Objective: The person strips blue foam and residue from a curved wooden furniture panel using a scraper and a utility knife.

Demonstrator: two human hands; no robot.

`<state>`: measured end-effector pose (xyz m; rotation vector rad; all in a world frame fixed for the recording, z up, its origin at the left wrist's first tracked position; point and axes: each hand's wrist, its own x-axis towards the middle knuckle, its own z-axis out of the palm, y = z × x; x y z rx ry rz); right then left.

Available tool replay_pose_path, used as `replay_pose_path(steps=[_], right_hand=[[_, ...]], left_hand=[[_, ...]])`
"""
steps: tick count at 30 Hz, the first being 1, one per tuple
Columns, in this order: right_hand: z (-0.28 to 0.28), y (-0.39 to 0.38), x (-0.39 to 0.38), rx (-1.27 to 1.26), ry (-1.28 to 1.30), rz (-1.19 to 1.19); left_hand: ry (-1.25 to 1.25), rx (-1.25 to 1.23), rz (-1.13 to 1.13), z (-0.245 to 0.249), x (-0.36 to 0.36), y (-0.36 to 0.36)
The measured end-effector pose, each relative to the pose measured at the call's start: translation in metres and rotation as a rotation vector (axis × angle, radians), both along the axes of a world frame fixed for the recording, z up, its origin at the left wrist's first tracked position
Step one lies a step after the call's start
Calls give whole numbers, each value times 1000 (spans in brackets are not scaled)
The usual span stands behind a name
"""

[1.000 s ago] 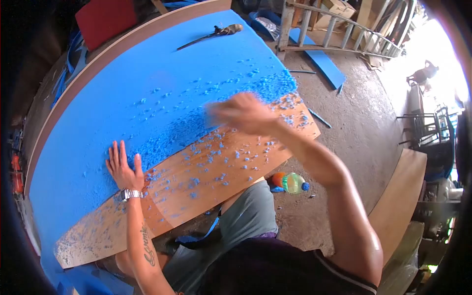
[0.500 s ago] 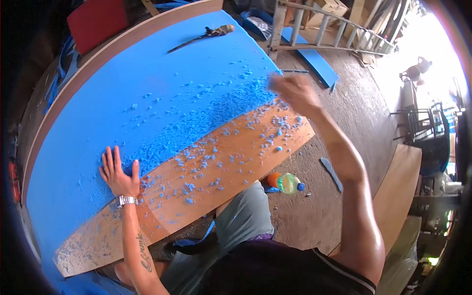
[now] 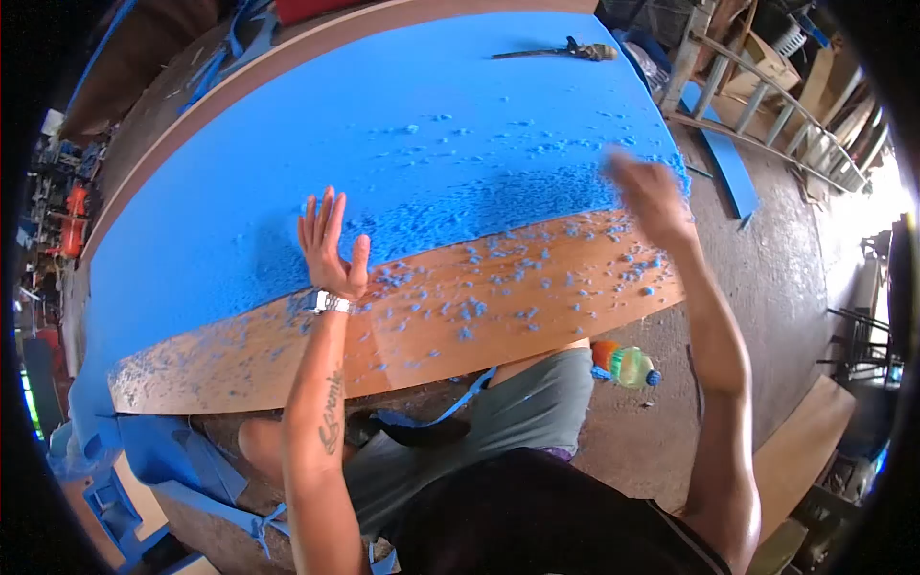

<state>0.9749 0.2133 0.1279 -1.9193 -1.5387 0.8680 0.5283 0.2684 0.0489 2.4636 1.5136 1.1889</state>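
A large blue sheet lies before me, with a long tapered wooden board along its near side. Blue crumbs form a dense band beside the board's edge and are scattered over both surfaces. My left hand, with a metal watch at the wrist, is open with fingers spread, at the border of sheet and board. Above the crumbs at the right end is my right hand. Motion smears its fingers, so I cannot make out their pose or anything in them.
A slender dark tool rests on the sheet's far side. A raised wooden edge borders the sheet. To the right are a bottle on the floor, a blue strip, a ladder and a wooden panel.
The view has shifted left, so everything sits further right. My right hand has moved leftward over the sheet from its right edge. My left hand stays spread near the board.
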Motion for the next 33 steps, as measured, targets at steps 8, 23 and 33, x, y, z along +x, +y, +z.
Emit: replay_pose_path(steps=[8,23,33], right_hand=[[-32,39,-200,260,-641,864],[-37,33,-261,413,-773,875],[-27,32,-286,369,-735,823]], left_hand=[[190,18,191,4,-132,-34],[329,-284,475,-23,-238,-48],[273,-243,426,-20,-240,-48]])
